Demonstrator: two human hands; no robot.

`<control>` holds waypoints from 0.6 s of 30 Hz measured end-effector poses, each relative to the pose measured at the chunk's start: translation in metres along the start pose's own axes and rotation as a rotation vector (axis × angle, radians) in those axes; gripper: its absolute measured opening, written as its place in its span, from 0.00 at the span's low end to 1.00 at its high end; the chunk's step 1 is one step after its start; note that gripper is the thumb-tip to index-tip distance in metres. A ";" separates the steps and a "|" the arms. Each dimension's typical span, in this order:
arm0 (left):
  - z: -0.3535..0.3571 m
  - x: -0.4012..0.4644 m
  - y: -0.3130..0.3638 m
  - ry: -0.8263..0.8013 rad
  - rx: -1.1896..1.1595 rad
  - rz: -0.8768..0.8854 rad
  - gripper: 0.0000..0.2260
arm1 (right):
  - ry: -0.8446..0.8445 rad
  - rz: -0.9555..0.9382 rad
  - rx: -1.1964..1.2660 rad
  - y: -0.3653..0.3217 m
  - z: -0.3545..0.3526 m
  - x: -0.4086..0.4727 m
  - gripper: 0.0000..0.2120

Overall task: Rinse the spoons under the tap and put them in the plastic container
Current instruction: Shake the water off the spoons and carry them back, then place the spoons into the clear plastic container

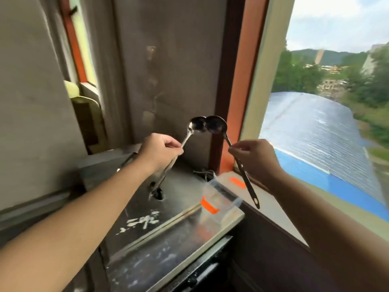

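I hold two metal spoons upright, bowls up and side by side in front of the grey wall. My left hand (pixel 161 151) pinches the handle of the left spoon (pixel 196 125), whose handle runs down below my hand. My right hand (pixel 255 159) pinches the right spoon (pixel 216 124); its long handle hangs down over the window sill. A clear plastic container (pixel 221 200) with orange tape on it stands on the metal counter below, between my hands. No tap shows in this view.
The steel counter (pixel 168 234) has a small hole, white smears and a raised ridge. An orange window frame (pixel 237 102) and the grey sill (pixel 269 209) lie to the right, with an open window beyond. A yellow-green object (pixel 72 89) sits at the left.
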State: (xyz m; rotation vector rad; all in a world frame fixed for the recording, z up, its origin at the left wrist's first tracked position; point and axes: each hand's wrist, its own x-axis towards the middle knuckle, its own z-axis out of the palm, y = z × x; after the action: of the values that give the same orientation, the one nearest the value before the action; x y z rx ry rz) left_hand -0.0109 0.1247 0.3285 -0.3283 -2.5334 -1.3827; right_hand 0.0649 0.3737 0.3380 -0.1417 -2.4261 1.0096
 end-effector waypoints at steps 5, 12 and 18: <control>0.108 0.024 -0.013 -0.246 -0.080 -0.140 0.05 | -0.005 0.267 0.211 0.063 -0.025 -0.005 0.04; 0.233 0.085 -0.069 -0.542 -0.012 -0.327 0.03 | -0.036 0.691 0.408 0.151 -0.006 0.003 0.03; 0.309 0.132 -0.111 -0.747 0.402 -0.337 0.02 | -0.016 0.912 0.454 0.212 0.040 0.017 0.05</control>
State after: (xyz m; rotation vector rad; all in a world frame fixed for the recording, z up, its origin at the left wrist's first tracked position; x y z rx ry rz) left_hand -0.2005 0.3379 0.1194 -0.4077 -3.5364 -0.8936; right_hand 0.0101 0.5054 0.1749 -1.1393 -2.0468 1.8998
